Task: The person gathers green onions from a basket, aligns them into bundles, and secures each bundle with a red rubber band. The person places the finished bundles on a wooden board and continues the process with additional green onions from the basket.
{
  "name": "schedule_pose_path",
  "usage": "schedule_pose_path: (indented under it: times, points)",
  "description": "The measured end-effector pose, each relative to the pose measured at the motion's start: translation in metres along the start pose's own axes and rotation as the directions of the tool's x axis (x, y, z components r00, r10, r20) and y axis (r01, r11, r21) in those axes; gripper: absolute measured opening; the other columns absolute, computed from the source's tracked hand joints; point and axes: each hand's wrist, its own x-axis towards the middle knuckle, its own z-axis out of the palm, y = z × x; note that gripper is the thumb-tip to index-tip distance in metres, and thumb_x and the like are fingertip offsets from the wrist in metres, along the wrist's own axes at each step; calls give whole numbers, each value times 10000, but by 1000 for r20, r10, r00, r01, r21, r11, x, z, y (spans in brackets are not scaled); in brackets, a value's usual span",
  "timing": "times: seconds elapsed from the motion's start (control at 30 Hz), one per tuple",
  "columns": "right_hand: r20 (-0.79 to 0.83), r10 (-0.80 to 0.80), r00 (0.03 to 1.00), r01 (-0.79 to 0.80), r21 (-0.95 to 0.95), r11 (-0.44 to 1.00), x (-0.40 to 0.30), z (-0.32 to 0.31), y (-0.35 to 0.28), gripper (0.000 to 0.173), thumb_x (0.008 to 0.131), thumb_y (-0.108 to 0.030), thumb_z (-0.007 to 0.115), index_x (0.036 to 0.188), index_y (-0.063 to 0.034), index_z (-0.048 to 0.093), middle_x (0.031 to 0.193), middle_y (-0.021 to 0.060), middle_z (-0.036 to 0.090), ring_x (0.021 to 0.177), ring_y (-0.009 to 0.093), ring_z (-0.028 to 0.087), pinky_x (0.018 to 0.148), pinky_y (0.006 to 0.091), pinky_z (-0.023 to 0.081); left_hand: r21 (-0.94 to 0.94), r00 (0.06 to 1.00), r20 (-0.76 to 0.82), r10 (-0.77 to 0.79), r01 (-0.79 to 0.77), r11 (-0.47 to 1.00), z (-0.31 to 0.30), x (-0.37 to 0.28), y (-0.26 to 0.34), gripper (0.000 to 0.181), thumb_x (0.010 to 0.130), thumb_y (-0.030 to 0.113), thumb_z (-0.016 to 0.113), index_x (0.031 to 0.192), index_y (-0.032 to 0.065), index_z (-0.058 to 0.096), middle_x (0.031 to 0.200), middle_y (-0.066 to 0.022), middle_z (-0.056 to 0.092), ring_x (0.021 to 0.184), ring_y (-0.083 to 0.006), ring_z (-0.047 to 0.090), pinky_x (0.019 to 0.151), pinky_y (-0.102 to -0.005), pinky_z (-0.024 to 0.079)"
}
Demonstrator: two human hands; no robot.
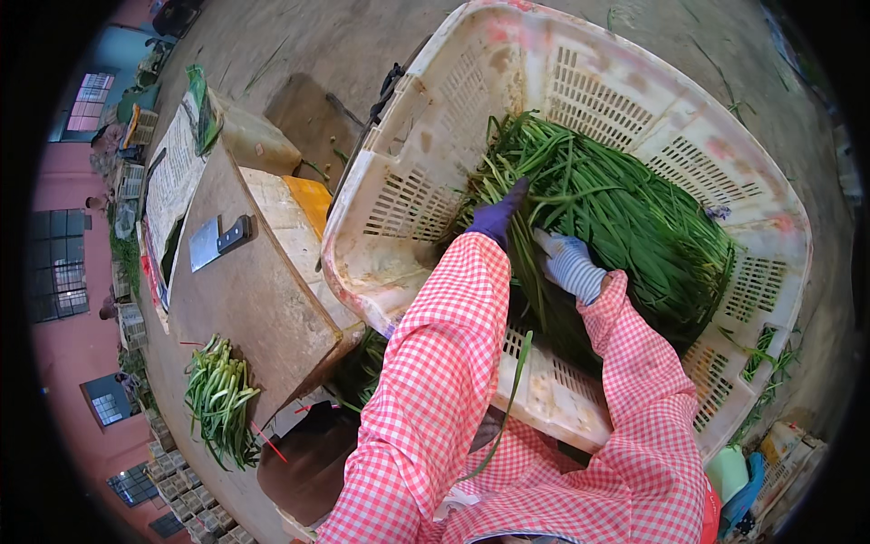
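Note:
A large white plastic basket (673, 61) with slotted walls holds a thick heap of long green leafy stalks (632, 204), which look like garlic chives. My left hand (499, 214), in a purple glove, reaches into the basket and is closed around some stalks at the heap's left side. Just right of it, my right hand (567, 262), in a striped glove with a grey palm, touches the same stalks; its fingers are partly hidden, so its hold is unclear. One long loose leaf (510, 401) hangs between my checked sleeves.
Left of the basket stands a wooden board (251, 299) with a cleaver (221, 241) on it. A bundle of green stalks (221, 401) lies at its lower edge. A yellow-and-white box (282, 204) is between board and basket. Rows of crates (194, 489) and people are far left.

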Motion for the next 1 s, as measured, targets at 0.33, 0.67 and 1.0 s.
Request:
schedule_pose_path:
  times: [0.33,0.67,1.0]
  points:
    - [-169,53,984,-2,286,958,-14,-53,-4,382,786,-277,575,1031,17,577,871,222,622,802,311,613,723,377,483,541,992,-123,5,63,839,10,-68,57,548,530,167,783,963,-91,567,885,-156,620,784,-219,599,672,-327,495]
    - [144,558,817,-495,-321,807,9,-97,44,866,700,-401,679,1348,-26,244,1203,220,478,1057,343,520,873,390,440,313,949,-302,88,12,950,-31,-43,74,189,840,90,503,1001,51,595,946,-79,619,837,-172,590,717,-298,487]
    - [107,273,956,-233,-286,929,-27,-96,6,402,740,-254,632,1034,-26,478,1013,185,558,922,342,572,784,407,475,906,883,247,398,-356,229,-60,-148,112,398,826,38,385,1212,81,471,1266,-84,473,1169,-199,444,979,-285,314]
